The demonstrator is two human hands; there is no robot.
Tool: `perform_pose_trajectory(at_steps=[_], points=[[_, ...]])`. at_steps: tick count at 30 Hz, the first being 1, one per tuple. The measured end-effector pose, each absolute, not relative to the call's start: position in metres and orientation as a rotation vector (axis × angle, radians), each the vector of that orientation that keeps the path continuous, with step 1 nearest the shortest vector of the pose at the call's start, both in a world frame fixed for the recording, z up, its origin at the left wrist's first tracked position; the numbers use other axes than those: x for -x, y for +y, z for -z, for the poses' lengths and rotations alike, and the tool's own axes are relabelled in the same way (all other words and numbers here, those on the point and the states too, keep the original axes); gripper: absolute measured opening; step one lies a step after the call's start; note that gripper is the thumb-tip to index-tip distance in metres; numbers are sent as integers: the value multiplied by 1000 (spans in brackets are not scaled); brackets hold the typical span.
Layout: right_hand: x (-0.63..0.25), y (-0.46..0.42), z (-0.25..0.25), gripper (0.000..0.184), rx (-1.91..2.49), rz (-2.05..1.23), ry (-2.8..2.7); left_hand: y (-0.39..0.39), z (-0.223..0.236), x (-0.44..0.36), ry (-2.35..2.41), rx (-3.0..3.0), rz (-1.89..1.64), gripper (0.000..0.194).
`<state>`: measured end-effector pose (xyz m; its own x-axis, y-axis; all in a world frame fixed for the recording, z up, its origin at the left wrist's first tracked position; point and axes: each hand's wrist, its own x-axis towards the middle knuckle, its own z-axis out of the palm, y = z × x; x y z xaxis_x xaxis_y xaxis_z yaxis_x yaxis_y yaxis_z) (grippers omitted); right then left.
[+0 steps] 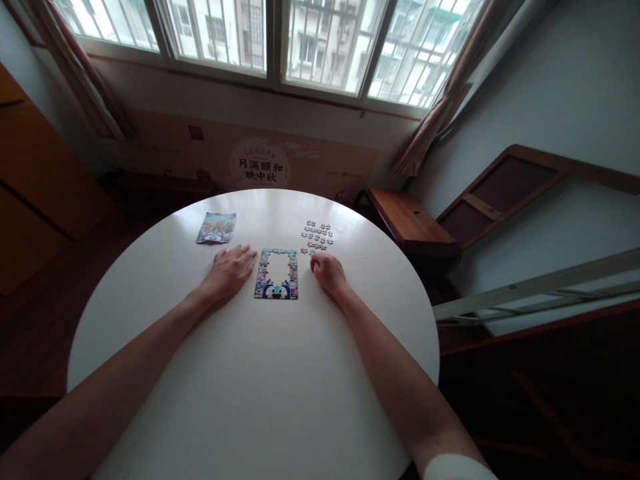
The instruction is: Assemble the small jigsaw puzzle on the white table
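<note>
A small jigsaw puzzle (pixel 276 291) lies flat on the white round table (pixel 240 387), its colourful border joined and its middle showing white. Just left of it my left hand (pixel 231 270) rests palm down, fingers stretched out and holding nothing. On the other side my right hand (pixel 329 272) is closed, knuckles up, a little apart from the puzzle's right edge. Whatever its curled fingers may hold is hidden. Several loose puzzle pieces (pixel 317 237) are spread on the tabletop beyond my right hand.
A printed picture packet (pixel 217 229) lies at the back left of the table, beyond my left hand. Past the table's right edge stands a wooden bench (pixel 410 217). A flattened carton (pixel 310 157) leans under the barred windows.
</note>
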<state>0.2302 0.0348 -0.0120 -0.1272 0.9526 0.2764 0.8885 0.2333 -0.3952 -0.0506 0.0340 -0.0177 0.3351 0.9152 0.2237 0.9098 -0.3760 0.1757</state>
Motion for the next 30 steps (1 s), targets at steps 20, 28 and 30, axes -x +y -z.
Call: perform_pose_trajectory(at_steps=[20, 28, 30], points=[[-230, 35, 11, 27, 1701, -164, -2062, 37, 21, 52, 1720, -2569, -477, 45], [-229, 34, 13, 28, 1505, -109, -2077, 38, 23, 53, 1687, -2544, -629, 42], [-228, 34, 12, 29, 1396, -96, -2102, 38, 21, 53, 1653, -2536, -715, 42]])
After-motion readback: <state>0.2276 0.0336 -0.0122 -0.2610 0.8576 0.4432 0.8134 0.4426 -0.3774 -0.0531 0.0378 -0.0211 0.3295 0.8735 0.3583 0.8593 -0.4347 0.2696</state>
